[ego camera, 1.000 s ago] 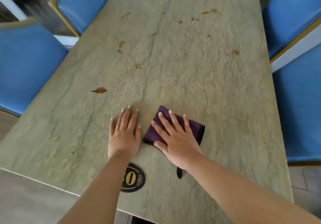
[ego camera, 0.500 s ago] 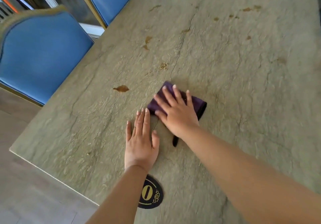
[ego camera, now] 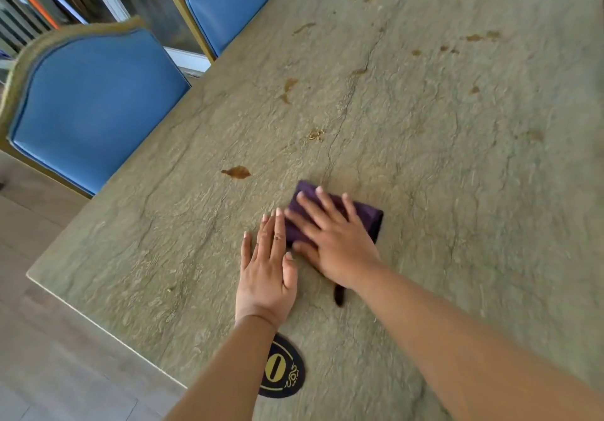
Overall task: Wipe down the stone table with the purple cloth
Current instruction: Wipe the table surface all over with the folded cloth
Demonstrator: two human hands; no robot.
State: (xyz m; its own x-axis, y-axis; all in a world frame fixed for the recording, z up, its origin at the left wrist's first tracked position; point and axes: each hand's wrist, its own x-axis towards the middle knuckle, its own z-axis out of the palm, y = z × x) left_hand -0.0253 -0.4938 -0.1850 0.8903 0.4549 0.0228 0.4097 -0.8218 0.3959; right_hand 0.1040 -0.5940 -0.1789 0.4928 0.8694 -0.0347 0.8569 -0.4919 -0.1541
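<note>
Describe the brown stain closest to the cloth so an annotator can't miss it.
Start at the stone table, on its left half near the closer blue chair. Just up and left of the purple cloth under the right hand lies the stain: dark, solid and leaf-shaped, unlike the paler, scattered specks farther away.

Stone table [ego camera: 457, 192]: purple cloth [ego camera: 367, 214], stains [ego camera: 236, 172].

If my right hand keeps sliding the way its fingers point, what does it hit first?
Probably bare stone table first: the right hand on the purple cloth points up-left, passing between the nearby brown stains.
</note>
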